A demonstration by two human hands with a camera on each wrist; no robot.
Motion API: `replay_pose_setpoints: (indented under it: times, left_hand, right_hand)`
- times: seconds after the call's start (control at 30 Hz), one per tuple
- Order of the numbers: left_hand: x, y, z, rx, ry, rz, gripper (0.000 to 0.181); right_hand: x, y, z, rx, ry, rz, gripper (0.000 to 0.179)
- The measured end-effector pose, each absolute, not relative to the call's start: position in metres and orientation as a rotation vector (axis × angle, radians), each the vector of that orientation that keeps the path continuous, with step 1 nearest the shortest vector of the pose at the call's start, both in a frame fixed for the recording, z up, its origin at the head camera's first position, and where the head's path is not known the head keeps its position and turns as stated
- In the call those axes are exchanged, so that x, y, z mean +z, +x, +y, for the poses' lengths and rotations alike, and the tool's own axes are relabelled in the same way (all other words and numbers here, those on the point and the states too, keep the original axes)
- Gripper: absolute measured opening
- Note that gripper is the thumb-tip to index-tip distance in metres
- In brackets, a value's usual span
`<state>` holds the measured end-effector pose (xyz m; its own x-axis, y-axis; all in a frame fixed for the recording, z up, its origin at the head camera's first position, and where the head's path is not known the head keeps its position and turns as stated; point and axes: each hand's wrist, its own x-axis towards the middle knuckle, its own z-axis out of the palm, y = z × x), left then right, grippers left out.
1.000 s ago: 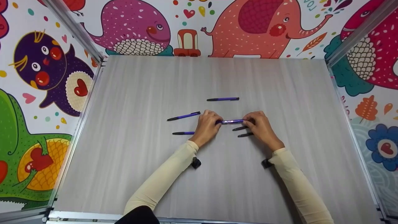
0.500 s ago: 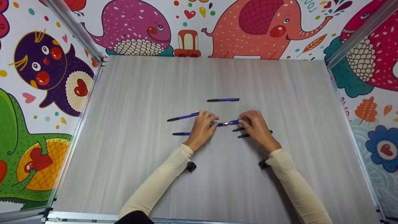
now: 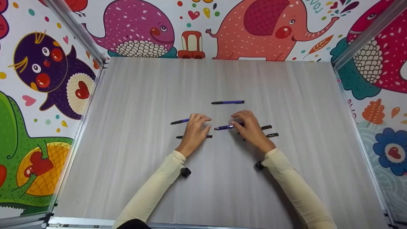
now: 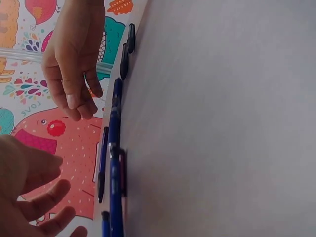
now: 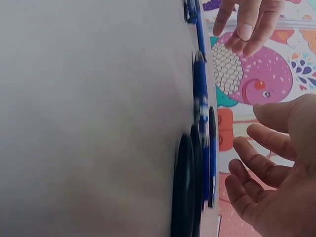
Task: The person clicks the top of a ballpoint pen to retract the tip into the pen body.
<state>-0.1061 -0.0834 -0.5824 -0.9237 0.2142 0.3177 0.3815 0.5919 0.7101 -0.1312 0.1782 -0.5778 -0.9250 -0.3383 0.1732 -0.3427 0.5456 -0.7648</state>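
In the head view, a purple-blue pen (image 3: 224,127) lies between the hands, its right end hidden behind the right hand. My left hand (image 3: 195,132) hovers left of it with fingers loosely bent, holding nothing. Under that hand two purple-and-black pens are partly covered, the upper pen (image 3: 179,121) slanted and the lower pen (image 3: 209,136) level. My right hand (image 3: 251,128) is over the middle pen's right end. The right wrist view shows its relaxed fingers (image 5: 266,140) apart from the pens. Two dark pens, one farther (image 3: 266,127) and one nearer (image 3: 272,135), stick out beneath it.
Another purple-and-black pen (image 3: 228,102) lies farther back. All the pens are on a pale wood-grain table (image 3: 152,82) framed by metal rails (image 3: 76,117). Walls with cartoon animals (image 3: 254,31) rise behind and on both sides.
Both hands pinched the middle pen's ends one second ago; now they have let it go. That pen now lies slightly farther left. Both hands have moved left, uncovering the dark pens' right ends.
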Motion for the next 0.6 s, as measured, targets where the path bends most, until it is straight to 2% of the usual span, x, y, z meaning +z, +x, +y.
replay_pose_setpoints:
  times: [0.3,0.6]
  left_hand:
    - [-0.583,-0.102,-0.114,-1.26,-0.399,-2.594,0.023]
    - [-0.587,-0.101,-0.138,-1.234,-0.335,-2.581,0.021]
  right_hand:
    - [-0.58,-0.135,0.146,1.394,0.669,-2.738,0.031]
    - [-0.588,-0.139,0.125,1.397,0.676,-2.763,0.029]
